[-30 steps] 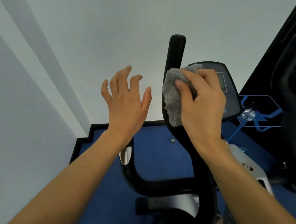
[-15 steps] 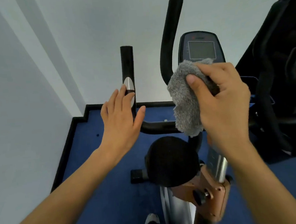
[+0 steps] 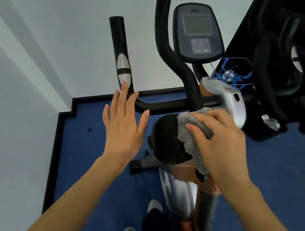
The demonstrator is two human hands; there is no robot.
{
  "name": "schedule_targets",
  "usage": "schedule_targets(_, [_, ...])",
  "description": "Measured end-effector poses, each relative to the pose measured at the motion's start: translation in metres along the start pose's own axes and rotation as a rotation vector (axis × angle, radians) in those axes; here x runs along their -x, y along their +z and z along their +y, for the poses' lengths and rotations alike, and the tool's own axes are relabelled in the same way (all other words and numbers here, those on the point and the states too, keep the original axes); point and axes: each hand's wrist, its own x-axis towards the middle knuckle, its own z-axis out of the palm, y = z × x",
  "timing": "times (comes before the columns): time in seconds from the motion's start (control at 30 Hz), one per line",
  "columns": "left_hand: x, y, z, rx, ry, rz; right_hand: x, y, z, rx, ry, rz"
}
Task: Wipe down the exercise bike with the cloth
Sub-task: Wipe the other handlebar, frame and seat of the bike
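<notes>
Your right hand (image 3: 221,139) grips the cloth (image 3: 190,131) against the bike (image 3: 169,143); your left hand (image 3: 123,124) hovers open, holding nothing.

Open floor (image 3: 97,163) L of bike; handlebar (image 3: 165,105) blocks fwd reach.

Soft, even daylight fills the room, leaving broad pale shadow bands on the white wall (image 3: 28,57). Wide-angle distortion bends the edges (straight lines curve), and detail looks slightly smeared throughout.
</notes>
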Motion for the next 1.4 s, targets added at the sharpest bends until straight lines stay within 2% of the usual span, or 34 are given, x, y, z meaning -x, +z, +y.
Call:
schedule_targets(0.33, [0.001,0.004,-0.001,-0.015,0.016,0.034,0.003,0.02,-0.004,-0.166,0.079,0.127])
schedule_targets(0.57, [0.0,0.002,-0.004,-0.05,0.032,0.031,0.018,0.008,-0.01,-0.191,0.052,0.266])
schedule_targets(0.67, [0.0,0.002,-0.005,-0.058,0.046,0.04,0.015,0.009,-0.012,-0.101,0.007,0.219])
schedule_targets(0.83, [0.0,0.004,-0.006,-0.048,0.057,0.057,0.025,0.023,-0.005,0.271,-0.255,0.173])
schedule_targets(0.97, [0.0,0.007,-0.007,-0.029,0.06,0.078,0.022,0.032,-0.013,0.272,-0.221,0.222])
schedule_targets(1.07, [0.0,0.007,-0.007,-0.002,0.058,0.09,0.031,0.033,-0.02,0.3,-0.194,0.177])
schedule_targets(1.17, [0.001,0.006,-0.007,-0.011,0.067,0.091,0.031,0.027,-0.024,0.175,-0.118,0.133])
schedule_targets(1.27, [0.001,0.004,-0.008,-0.03,0.069,0.084,0.023,0.023,-0.028,-0.018,-0.03,0.171])
schedule_targets(1.4, [0.0,0.001,-0.009,-0.053,0.073,0.07,0.022,0.024,-0.031,-0.015,-0.049,0.219])
